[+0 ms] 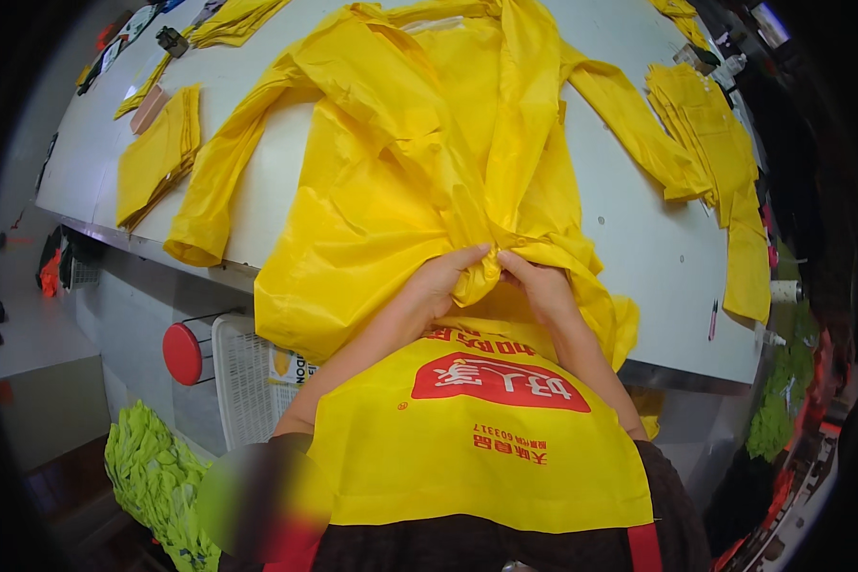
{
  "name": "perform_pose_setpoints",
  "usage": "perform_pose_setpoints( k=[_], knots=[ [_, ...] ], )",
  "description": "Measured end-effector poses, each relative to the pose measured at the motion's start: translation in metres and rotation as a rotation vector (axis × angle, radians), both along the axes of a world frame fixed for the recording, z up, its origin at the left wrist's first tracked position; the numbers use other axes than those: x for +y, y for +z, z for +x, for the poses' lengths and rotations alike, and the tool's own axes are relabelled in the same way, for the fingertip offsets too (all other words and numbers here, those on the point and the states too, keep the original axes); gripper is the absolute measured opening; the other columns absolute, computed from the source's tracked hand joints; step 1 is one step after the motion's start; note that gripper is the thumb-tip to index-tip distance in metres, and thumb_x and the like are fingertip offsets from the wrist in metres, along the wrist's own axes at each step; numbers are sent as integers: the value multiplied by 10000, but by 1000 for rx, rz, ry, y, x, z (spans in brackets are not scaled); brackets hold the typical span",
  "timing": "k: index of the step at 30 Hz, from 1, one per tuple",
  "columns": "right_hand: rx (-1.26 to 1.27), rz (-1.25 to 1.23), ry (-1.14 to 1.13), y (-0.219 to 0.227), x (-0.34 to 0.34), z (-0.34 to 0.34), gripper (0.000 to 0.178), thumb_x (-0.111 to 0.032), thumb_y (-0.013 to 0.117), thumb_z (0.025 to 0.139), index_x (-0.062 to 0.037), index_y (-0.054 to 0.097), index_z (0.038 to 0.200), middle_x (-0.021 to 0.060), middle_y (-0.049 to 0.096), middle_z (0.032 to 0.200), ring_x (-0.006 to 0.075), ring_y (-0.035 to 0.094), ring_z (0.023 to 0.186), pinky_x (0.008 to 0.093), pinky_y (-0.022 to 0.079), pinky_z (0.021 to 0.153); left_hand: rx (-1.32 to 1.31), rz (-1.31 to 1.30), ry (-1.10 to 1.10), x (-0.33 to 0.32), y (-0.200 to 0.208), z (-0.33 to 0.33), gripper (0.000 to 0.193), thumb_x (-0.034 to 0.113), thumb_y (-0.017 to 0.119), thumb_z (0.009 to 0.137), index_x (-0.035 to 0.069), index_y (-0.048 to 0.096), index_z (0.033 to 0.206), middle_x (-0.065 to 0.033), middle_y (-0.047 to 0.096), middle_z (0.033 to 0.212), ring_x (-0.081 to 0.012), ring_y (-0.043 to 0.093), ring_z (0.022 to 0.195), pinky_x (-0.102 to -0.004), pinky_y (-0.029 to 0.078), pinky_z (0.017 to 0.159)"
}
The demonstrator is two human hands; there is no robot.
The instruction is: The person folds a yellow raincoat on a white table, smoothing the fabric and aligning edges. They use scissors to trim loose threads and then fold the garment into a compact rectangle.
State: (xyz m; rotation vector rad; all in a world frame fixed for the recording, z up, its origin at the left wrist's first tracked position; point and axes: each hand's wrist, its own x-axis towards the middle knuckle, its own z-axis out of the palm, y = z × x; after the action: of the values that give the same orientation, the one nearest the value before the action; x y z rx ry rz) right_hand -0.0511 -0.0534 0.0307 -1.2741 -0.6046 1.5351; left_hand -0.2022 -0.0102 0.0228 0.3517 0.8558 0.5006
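A shiny yellow jacket (362, 205) lies spread on the white table (629, 276), its sleeves angled out to both sides and its collar at the far end. At the near part of its front opening, my left hand (439, 278) pinches the bunched fabric between thumb and fingers. Close beside it, my right hand (541, 284) grips the other front edge, so the two sides meet between my fingertips. Folds of cloth hide some of the fingers. Whether a fastener sits between them, I cannot tell.
Folded yellow fabric stacks (162, 157) lie left, with more yellow pieces (710, 143) at right. A pen (713, 319) rests near the right edge. Below the table stand a red round stool (182, 354), a white plastic basket (243, 381) and a bright green heap (157, 472).
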Motion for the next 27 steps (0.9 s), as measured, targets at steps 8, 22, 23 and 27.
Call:
perform_pose_setpoints(
  k=[8, 22, 23, 27],
  knots=[
    [146, -34, -76, -5, -16, 16, 224, -76, 674, 784, -58, 566, 979, 7, 578, 813, 92, 536, 665, 216, 450, 528, -65, -7, -3, 0, 13, -5, 368, 242, 548, 887, 3, 511, 1164, -95, 588, 1111, -182, 563, 1002, -308, 438, 875],
    [361, -100, -93, -4, -24, 8, 162, -66, 624, 825, -42, 576, 977, 34, 606, 837, 114, 588, 693, 222, 524, 581, -194, 19, 52, -2, 3, -3, 249, 89, 588, 816, -13, 561, 1041, -98, 636, 952, -183, 618, 857, -296, 495, 795],
    [358, -96, -94, -3, -24, 8, 162, -67, 624, 825, -42, 576, 977, 34, 606, 838, 115, 589, 697, 222, 523, 582, -219, 31, 57, -2, 0, -3, 243, 90, 584, 819, -12, 562, 1039, -98, 636, 948, -183, 618, 855, -297, 497, 791],
    [344, -84, -106, -1, -26, 6, 154, -67, 623, 826, -43, 579, 971, 33, 608, 835, 114, 590, 703, 220, 520, 585, -227, 33, 61, -2, 4, 0, 220, 89, 562, 836, -7, 564, 1034, -95, 634, 946, -179, 618, 847, -294, 497, 782]
  ],
)
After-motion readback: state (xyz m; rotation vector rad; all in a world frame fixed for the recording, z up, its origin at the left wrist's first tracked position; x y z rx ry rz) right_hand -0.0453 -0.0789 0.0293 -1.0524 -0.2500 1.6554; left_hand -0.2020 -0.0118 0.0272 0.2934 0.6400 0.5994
